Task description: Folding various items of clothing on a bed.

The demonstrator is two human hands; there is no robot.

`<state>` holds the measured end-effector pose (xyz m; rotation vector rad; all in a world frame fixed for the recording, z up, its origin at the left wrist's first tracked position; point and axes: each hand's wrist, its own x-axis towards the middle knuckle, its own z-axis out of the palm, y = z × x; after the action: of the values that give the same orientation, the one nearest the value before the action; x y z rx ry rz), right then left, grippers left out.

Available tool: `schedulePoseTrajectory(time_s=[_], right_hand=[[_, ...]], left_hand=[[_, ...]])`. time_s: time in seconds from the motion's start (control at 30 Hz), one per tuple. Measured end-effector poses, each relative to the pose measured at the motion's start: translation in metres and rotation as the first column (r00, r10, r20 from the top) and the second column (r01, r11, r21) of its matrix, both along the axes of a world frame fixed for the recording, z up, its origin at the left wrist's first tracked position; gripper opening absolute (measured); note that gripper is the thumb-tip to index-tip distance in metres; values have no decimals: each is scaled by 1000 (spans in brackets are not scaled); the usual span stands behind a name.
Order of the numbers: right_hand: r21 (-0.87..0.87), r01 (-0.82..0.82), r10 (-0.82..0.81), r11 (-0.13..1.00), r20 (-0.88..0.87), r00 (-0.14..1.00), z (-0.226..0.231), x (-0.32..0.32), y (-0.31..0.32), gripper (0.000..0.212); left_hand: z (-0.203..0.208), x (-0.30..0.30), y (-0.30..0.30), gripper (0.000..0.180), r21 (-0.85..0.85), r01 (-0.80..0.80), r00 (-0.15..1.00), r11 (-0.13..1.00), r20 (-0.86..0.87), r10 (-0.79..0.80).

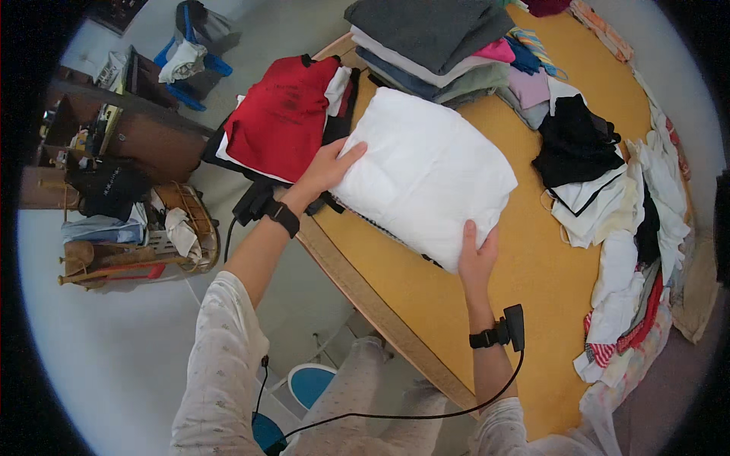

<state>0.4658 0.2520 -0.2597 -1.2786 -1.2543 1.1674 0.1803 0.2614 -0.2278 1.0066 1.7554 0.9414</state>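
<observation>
A folded white garment [430,171] is held between my two hands over the near part of the yellow surface. My left hand [328,167] grips its left corner, thumb on top and fingers partly hidden beneath. At its lower right edge my right hand [478,254] is closed the same way, thumb on top. A dark patterned strip shows under the garment's near edge; whether it belongs to the same piece I cannot tell. Just beyond my left hand lies a pile topped by a folded red T-shirt [281,114].
A tall stack of folded clothes, dark grey trousers [433,30] uppermost, stands at the back. Loose clothes, including a black garment [576,140], line the right side of the yellow-topped bed or table [532,319]. Wooden shelves [144,144] and a blue chair [190,57] are at left.
</observation>
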Motion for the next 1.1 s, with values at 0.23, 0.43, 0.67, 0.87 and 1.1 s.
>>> schedulePoseTrajectory(time_s=[0.23,0.43,0.67,0.87,1.1], right_hand=[[-49,14,-13,999,23,1000,-8,0,0,39],[-114,80,-88,990,-65,994,-1,16,-1,32],[-311,124,-82,942,145,986,-17,85,-14,53],[-99,395,-288,913,530,798,-58,244,-13,50],[59,434,-343,899,711,614,-109,389,-25,50]], left_hand=[[10,-7,3,49,-79,-4,1000,997,14,5],[15,-6,8,51,-56,17,1000,998,-17,-18],[33,0,-25,45,307,-37,917,951,-369,155],[83,145,-32,39,383,384,741,840,-671,-33],[22,333,-64,46,146,766,619,626,-426,-659]])
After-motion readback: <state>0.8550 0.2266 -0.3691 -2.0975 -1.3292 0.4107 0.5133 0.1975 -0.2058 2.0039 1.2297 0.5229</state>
